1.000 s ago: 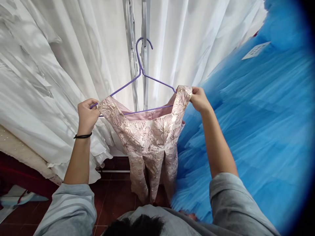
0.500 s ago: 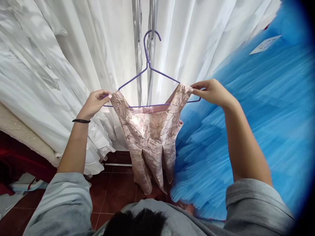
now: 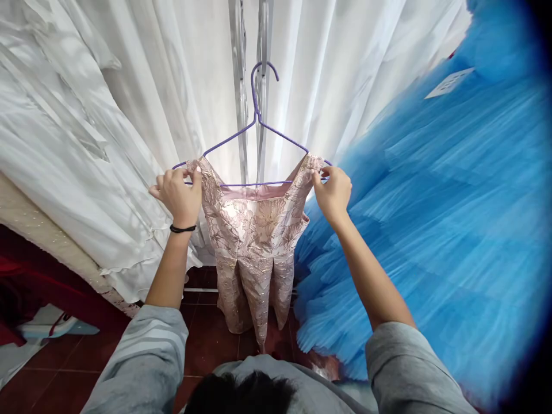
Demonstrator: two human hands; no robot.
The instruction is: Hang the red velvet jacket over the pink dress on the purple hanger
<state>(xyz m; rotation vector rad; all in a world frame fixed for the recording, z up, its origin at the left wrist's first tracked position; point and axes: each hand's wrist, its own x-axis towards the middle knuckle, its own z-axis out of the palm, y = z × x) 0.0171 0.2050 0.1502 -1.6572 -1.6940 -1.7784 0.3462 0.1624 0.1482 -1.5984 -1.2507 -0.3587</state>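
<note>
A pink floral brocade dress (image 3: 256, 230) hangs upright on a purple hanger (image 3: 254, 98) in front of me. My left hand (image 3: 179, 192) pinches the dress's left shoulder strap near the hanger's end, with a black band round the wrist. At the other side my right hand (image 3: 334, 190) has thumb and fingers closed on the right strap, close to the hanger's right corner. The hanger's lower bar runs across the neckline. Its hook stands in front of a vertical metal pole; whether they touch I cannot tell.
White curtain-like cloth (image 3: 185, 69) covers the back, with metal poles (image 3: 262, 34) in the middle. A full blue tulle dress (image 3: 409, 230) with a white tag (image 3: 448, 83) fills the right. White garments (image 3: 64, 155) and dark red cloth (image 3: 56, 282) stand left, above reddish-brown tiles (image 3: 207, 345).
Both hands have moved inward, from the outer edges of the straps to their front. The dress and hanger have shifted slightly left, and the hook sits a little lower.
</note>
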